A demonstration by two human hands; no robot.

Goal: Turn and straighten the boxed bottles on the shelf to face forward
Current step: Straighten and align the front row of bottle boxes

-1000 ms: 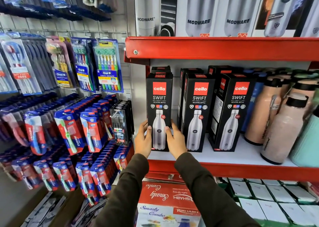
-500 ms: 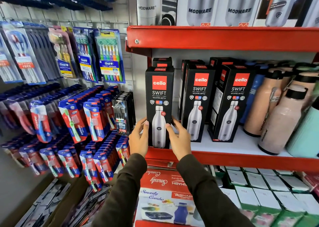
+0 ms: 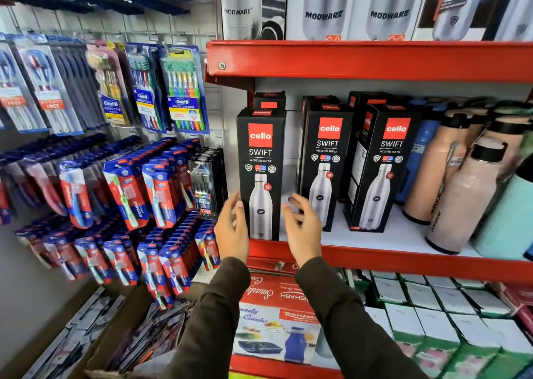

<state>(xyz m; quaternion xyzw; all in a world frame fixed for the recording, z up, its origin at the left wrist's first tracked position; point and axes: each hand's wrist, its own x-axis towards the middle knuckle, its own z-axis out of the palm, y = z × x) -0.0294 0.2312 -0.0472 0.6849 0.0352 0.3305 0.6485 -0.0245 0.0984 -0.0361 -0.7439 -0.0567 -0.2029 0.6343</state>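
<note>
Three black boxed bottles stand on the white shelf with its red front edge. The left box stands upright at the edge, face forward. The middle box also shows its front. The right box is turned a little, its side panel showing. More boxes stand behind them. My left hand hovers just left of the left box, fingers apart, holding nothing. On that box's right, my right hand is open too and a little blurred, clear of the box.
Loose pink bottles and a teal one crowd the shelf's right end. Toothbrush packs hang on the panel to the left. A red shelf with boxed flasks is above. White boxes and a combo box lie below.
Both hands held the left box by its sides before; now they have let go and drawn back a little, fingers spread. The box stays put at the shelf's front.
</note>
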